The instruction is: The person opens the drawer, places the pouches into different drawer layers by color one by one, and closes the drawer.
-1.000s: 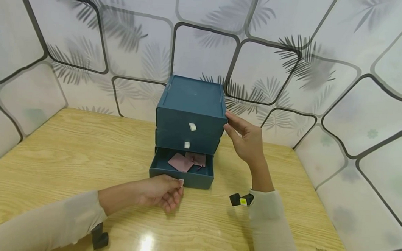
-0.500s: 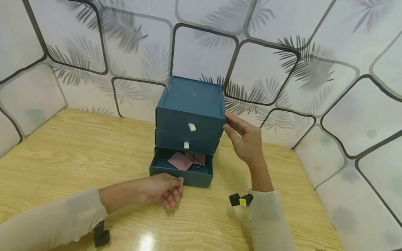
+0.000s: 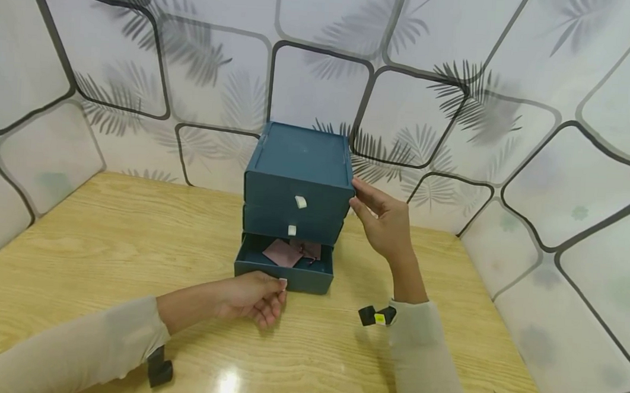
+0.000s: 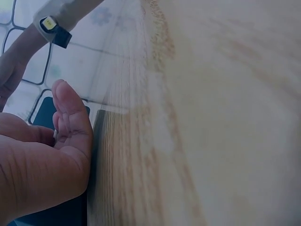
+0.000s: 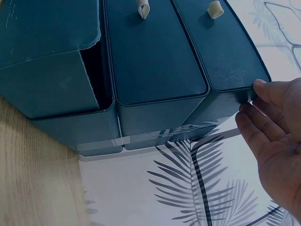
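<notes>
A dark blue three-drawer cabinet point(image 3: 301, 154) stands on the wooden table. Its bottom drawer point(image 3: 310, 279) is pulled partway out; two pink pieces point(image 3: 283, 253) with a dark cord lie inside. At that drawer's front, my left hand point(image 3: 245, 300) pinches the small white pull tab point(image 3: 283, 282) between thumb and finger, the other fingers loosely curled below. My right hand point(image 3: 385, 221) holds the cabinet's upper right front corner. In the right wrist view, the thumb point(image 5: 270, 92) lies at the front edge and the fingers point(image 5: 254, 125) at the side. The upper two drawers are closed.
White pull tabs point(image 3: 301, 202) hang on the upper drawers. Behind the cabinet rises a pale wall point(image 3: 220, 73) with leaf and outline patterns, continuing on the right. Clear tape point(image 5: 108, 142) runs along the cabinet's side. The wooden table point(image 3: 131, 228) extends around it.
The bottom drawer has slid slightly inward, with my left hand still on its tab. My right hand keeps its place at the cabinet corner. The head view has tilted slightly.
</notes>
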{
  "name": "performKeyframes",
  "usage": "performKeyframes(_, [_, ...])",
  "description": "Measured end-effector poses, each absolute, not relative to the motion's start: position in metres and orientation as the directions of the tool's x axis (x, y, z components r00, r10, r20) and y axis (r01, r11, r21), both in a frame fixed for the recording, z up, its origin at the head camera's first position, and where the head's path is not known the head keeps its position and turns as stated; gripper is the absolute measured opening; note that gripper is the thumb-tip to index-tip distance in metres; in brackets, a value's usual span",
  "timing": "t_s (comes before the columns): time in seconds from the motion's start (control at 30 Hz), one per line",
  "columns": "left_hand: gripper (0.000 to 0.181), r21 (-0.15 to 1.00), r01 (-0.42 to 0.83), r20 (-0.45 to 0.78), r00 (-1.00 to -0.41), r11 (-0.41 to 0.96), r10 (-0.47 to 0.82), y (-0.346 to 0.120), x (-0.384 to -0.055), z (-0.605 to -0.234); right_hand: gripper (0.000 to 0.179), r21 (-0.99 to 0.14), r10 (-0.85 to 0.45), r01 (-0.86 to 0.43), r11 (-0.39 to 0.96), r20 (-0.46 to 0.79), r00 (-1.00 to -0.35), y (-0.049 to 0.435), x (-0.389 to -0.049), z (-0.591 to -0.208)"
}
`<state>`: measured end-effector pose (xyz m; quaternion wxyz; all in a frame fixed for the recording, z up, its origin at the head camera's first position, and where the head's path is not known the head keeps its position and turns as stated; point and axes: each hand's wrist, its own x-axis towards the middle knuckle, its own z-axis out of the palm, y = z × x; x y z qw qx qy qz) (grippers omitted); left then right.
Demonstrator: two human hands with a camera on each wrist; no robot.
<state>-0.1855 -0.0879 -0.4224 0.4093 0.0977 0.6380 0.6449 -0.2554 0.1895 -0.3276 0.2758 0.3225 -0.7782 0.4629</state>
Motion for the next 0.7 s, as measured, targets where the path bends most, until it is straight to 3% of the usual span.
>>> performKeyframes(0.7, [0.038, 0.905, -0.388, -0.406, -0.659, 0.176, 0.634, -0.0870, -0.1934, -0.4225, 0.037, -0.541, -0.253, -0.764, 0.350, 0.731, -0.634, 0.1891, -0.2535, -0.3263])
